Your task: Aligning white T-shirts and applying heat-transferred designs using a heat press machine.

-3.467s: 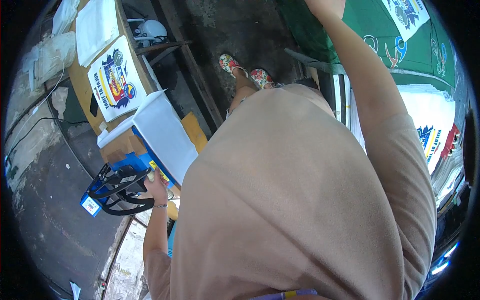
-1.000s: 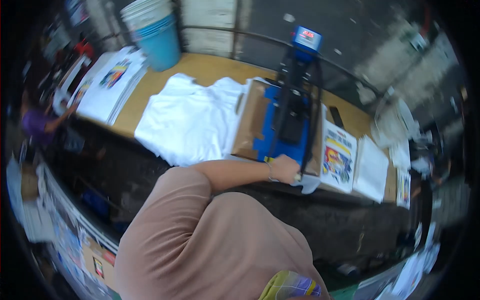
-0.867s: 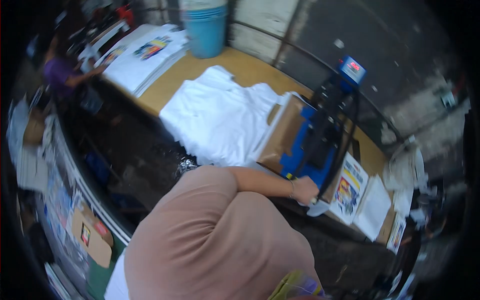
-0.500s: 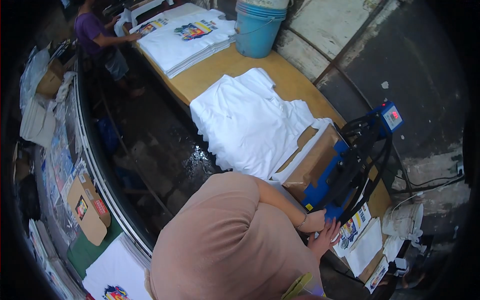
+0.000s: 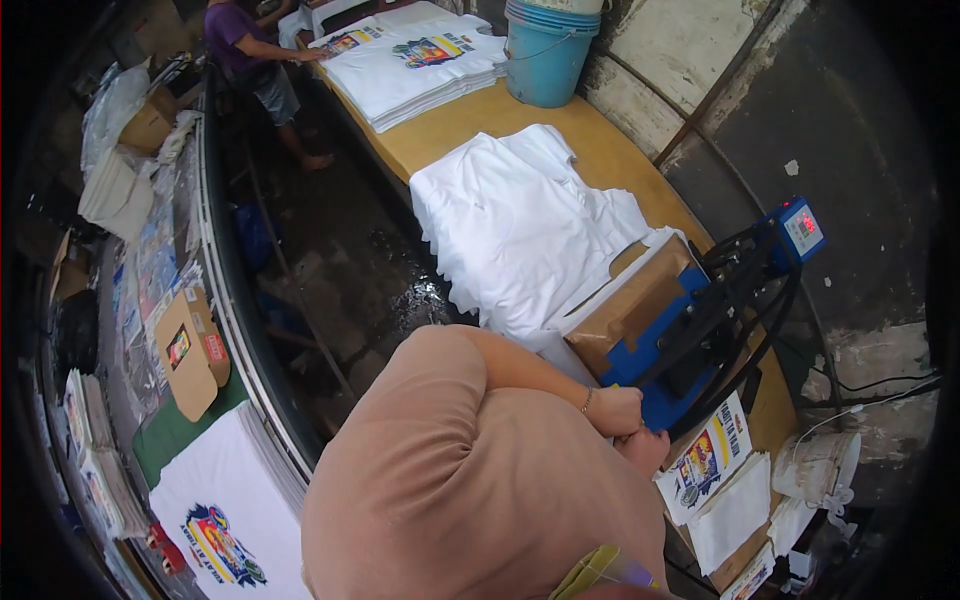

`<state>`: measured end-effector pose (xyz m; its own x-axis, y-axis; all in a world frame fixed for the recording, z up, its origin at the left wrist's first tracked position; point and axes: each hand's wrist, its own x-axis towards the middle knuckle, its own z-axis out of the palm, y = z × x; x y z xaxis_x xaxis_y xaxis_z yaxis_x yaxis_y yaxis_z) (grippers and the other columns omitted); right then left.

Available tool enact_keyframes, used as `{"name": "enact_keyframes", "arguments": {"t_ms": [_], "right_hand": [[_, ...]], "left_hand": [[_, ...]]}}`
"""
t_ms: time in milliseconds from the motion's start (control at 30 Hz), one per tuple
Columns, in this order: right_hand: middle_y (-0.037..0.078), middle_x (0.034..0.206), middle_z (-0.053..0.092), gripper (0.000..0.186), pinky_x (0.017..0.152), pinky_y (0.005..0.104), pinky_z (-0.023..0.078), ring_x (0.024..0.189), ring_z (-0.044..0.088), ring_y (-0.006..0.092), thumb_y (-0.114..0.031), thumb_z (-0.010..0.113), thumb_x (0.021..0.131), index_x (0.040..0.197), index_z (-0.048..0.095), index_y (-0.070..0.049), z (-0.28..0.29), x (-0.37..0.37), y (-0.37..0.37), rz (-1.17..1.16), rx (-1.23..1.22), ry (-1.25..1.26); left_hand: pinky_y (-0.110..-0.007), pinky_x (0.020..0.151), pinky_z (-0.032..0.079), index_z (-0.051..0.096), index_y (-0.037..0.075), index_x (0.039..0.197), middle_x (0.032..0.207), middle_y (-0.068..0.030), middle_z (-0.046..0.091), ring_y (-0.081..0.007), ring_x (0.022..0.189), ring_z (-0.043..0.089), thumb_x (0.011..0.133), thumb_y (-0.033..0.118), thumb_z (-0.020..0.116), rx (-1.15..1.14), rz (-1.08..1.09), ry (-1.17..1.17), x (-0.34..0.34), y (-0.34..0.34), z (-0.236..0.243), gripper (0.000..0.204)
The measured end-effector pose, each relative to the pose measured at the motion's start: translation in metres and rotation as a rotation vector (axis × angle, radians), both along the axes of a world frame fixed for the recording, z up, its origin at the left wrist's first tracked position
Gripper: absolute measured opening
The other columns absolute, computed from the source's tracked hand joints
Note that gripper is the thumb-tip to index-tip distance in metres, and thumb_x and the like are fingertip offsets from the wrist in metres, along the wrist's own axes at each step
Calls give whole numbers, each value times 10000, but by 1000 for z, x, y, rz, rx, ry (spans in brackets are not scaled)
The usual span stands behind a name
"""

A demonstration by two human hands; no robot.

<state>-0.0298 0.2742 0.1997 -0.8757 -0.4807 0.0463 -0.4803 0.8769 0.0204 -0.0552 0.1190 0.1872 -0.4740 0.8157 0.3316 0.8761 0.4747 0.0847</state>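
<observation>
I see the blue heat press [image 5: 700, 330] sitting on the long wooden table [image 5: 610, 160], toward its right end, with a brown sheet [image 5: 630, 305] across its plate and black handle bars arching back to a small control box [image 5: 800, 228] with a lit red display. My left hand [image 5: 612, 410], a thin bracelet at the wrist, is curled at the near edge of the press, but I cannot tell what it grips. My right hand [image 5: 645, 448] sits just below it, touching it, mostly hidden by my shoulder, so its state is unclear to me. Just left of the press lies a pile of plain white shirts [image 5: 520, 230]. Printed transfer sheets [image 5: 710, 460] lie to the press's right. Farther along stand a blue bucket [image 5: 548, 55] and a stack of printed shirts [image 5: 415, 60], where another person [image 5: 250, 45] leans in.
</observation>
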Motion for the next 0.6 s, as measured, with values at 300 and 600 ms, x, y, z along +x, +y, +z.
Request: {"name": "enact_keyframes", "arguments": {"t_ms": [300, 600], "right_hand": [[114, 589, 611, 178, 655, 403, 418, 553, 605, 271, -211, 706, 598, 628, 604, -68, -3, -1, 9, 106, -58, 58], [125, 620, 625, 224, 758, 442, 442, 598, 625, 282, -271, 713, 630, 659, 622, -68, -3, 0, 6, 43, -81, 20]], "left_hand": [[-344, 749, 398, 591, 114, 576, 590, -58, 597, -242, 582, 587, 628, 240, 616, -5, 267, -130, 15, 18, 2, 139], [-341, 773, 387, 589, 107, 582, 584, -64, 588, -241, 590, 576, 605, 271, 647, -8, 304, -148, 17, 17, 10, 175]]}}
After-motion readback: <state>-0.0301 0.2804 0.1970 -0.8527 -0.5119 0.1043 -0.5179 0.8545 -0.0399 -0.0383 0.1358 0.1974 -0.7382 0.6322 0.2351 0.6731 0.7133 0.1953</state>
